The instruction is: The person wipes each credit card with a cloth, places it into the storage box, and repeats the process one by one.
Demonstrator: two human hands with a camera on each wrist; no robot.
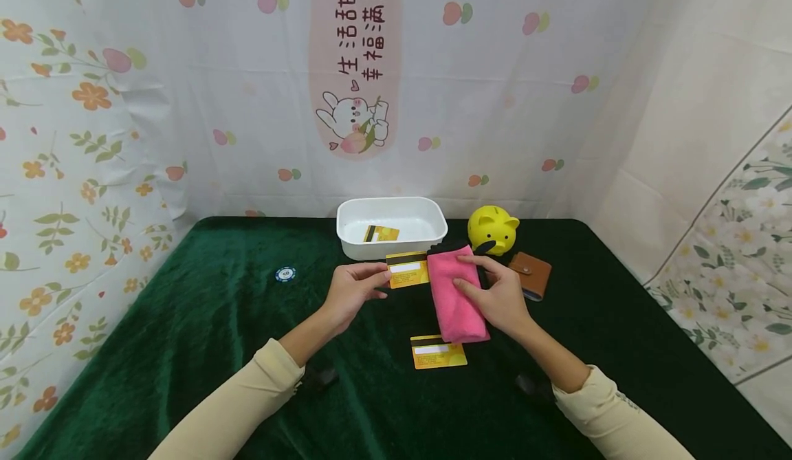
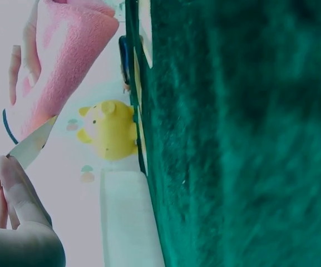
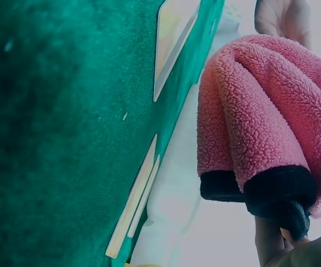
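Note:
My left hand (image 1: 377, 285) pinches a yellow card (image 1: 408, 269) by its left edge, above the green table. That card's right edge touches a folded pink cloth (image 1: 455, 295) with a black hem. My right hand (image 1: 479, 287) grips the cloth, thumb on top. In the left wrist view my left fingers (image 2: 16, 192) hold the card's corner (image 2: 35, 146) beside the pink cloth (image 2: 65, 61). The right wrist view shows the cloth (image 3: 260, 111) bunched up close, with its black hem (image 3: 271, 192) low. A second yellow card (image 1: 438, 351) lies flat on the table near me.
A white tray (image 1: 427, 236) at the back holds another yellow card (image 1: 381, 234). To its right stand a yellow piggy bank (image 1: 492, 229) and a brown wallet (image 1: 530, 274). A blue chip (image 1: 285, 274) lies to the left. Patterned cloth walls enclose the green table (image 1: 204, 322).

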